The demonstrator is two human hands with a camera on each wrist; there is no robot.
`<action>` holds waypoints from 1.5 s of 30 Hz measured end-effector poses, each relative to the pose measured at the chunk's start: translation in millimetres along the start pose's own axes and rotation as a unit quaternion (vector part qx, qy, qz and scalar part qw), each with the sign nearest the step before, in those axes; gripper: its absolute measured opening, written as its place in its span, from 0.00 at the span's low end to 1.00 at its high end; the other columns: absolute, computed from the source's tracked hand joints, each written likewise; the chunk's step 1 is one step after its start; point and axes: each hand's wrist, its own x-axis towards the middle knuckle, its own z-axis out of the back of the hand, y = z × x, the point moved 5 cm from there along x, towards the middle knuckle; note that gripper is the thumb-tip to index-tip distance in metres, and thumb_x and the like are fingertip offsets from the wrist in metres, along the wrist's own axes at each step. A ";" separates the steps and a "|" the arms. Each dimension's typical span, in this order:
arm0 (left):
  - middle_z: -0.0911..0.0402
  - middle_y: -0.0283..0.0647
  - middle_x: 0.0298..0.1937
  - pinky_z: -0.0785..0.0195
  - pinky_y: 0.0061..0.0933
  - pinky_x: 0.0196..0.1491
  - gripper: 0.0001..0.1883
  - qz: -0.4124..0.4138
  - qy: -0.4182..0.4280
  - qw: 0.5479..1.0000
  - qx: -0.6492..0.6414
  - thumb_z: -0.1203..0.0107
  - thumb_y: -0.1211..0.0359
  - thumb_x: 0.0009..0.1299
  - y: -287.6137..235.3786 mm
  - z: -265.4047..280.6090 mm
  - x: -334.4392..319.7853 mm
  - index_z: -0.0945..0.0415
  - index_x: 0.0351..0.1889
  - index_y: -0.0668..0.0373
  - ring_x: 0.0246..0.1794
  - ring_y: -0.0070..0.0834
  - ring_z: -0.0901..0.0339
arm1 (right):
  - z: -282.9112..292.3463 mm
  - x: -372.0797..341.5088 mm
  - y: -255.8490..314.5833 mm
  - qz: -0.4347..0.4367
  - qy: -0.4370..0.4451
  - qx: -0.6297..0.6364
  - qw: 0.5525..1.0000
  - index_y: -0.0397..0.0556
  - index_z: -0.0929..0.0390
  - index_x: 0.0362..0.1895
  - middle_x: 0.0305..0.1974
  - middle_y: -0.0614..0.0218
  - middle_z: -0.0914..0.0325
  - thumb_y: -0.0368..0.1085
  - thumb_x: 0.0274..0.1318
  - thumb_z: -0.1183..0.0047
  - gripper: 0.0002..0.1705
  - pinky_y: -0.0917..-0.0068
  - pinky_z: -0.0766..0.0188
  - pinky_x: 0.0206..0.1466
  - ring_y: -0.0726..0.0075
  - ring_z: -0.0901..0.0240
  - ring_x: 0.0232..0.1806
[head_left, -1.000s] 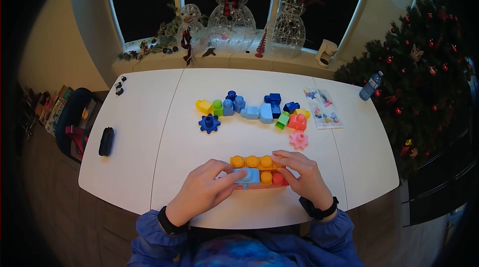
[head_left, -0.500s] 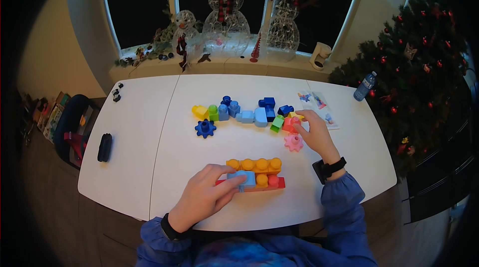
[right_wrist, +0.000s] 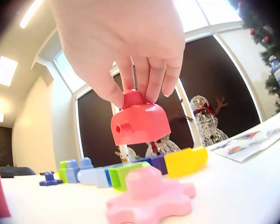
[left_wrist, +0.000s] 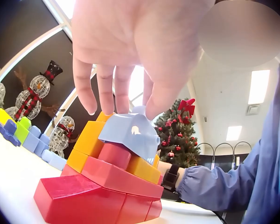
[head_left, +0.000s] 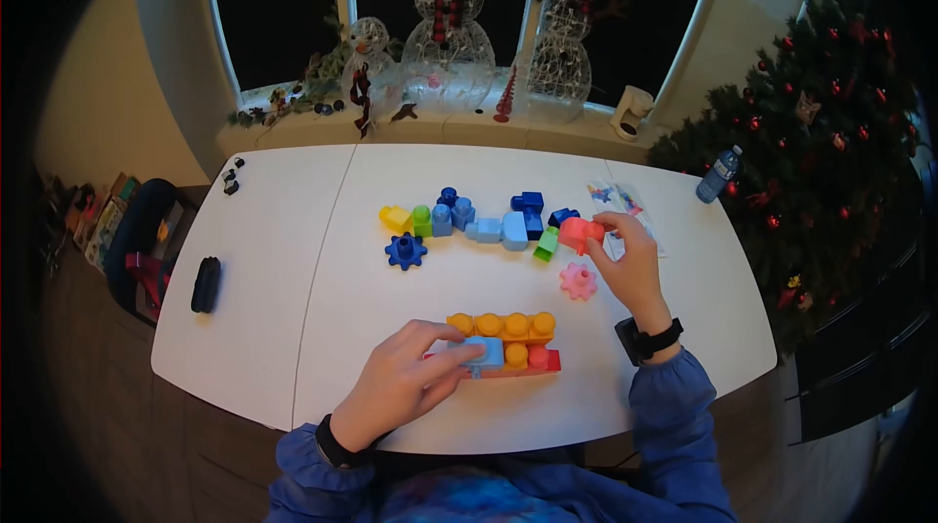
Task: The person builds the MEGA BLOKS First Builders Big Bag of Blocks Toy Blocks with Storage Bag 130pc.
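Tabletop (head_left: 244, 357), white, just the one, and beyond it one Christmas tree (head_left: 811, 142) on the right, three wire snowmen (head_left: 447, 35) by the windows! Down at the near edge, one brick stack (head_left: 529, 333), four orange studs lined along its far row. Left hand (head_left: 403, 384) arches over it, fingers pointing down, thumb and fingertips pinching one light-blue brick (head_left: 492, 355) on top. Right hand (head_left: 630, 264), reaching farther out, fingertips down, pinches one coral brick (right_wrist: 142, 123) by its stud, and that brick's in mid-air, just beyond one pink gear (head_left: 578, 283)! Past that, two yellow bricks (right_wrist: 186, 162), two green bricks (head_left: 546, 246), and leftward, one dark-blue gear (head_left: 405, 252).
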 end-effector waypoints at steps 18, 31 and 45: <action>0.18 0.39 0.52 0.19 0.33 0.46 0.23 0.018 0.011 1.000 -0.008 0.30 0.76 0.62 3.1 -1.2 -0.7 0.14 0.56 0.49 0.49 0.37 0.19 | 4.2 -68.3 100.6 0.062 0.158 0.162 0.972 0.46 0.13 0.46 0.44 0.62 0.14 0.28 0.48 0.25 0.18 0.65 0.21 0.49 0.56 0.17 0.45; 0.18 0.39 0.52 0.19 0.33 0.47 0.22 0.018 0.009 1.000 -0.008 0.30 0.76 0.62 4.4 -1.7 1.0 0.13 0.55 0.49 0.49 0.37 0.20 | -1.3 -77.3 103.3 0.089 0.152 0.120 0.977 0.50 0.14 0.47 0.51 0.63 0.17 0.30 0.48 0.27 0.20 0.62 0.28 0.54 0.58 0.20 0.49; 0.16 0.42 0.52 0.22 0.31 0.47 0.18 0.057 0.003 0.995 -0.081 0.33 0.71 0.70 32.2 21.9 14.6 0.17 0.57 0.57 0.50 0.34 0.18 | -7.6 -79.8 96.2 0.065 0.142 0.170 0.973 0.49 0.14 0.49 0.56 0.58 0.18 0.28 0.49 0.27 0.20 0.60 0.24 0.59 0.51 0.21 0.57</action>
